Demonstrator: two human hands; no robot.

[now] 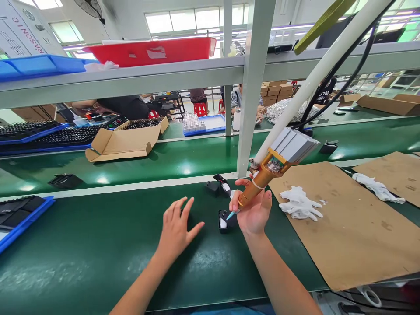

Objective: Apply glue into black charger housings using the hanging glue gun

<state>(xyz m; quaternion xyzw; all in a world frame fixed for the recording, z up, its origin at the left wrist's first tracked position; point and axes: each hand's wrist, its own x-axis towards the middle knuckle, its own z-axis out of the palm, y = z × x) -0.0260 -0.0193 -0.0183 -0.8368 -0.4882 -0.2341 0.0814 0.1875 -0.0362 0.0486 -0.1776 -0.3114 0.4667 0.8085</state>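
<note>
My right hand point(254, 212) is wrapped round a gold-coloured cylindrical dispenser point(254, 188) with a tapered pale-blue nozzle, held at a slant. The nozzle's tip is at a small black plastic case point(223, 228) with a white piece inside, on the green work surface point(108, 245); I cannot tell whether they touch. To the left, my left hand point(175, 225) is held with fingers apart, and something small and dark shows partly behind them. Just beyond the case lie more black parts point(213, 187), one with a white piece in it.
White gloves point(300, 203) lie on a cardboard sheet point(357, 227) at right. A white pole point(315, 65) slants down to the dispenser beside a grey post point(251, 96). A blue tray point(28, 225) with black parts stands at left. People sit beyond the green belt point(197, 159).
</note>
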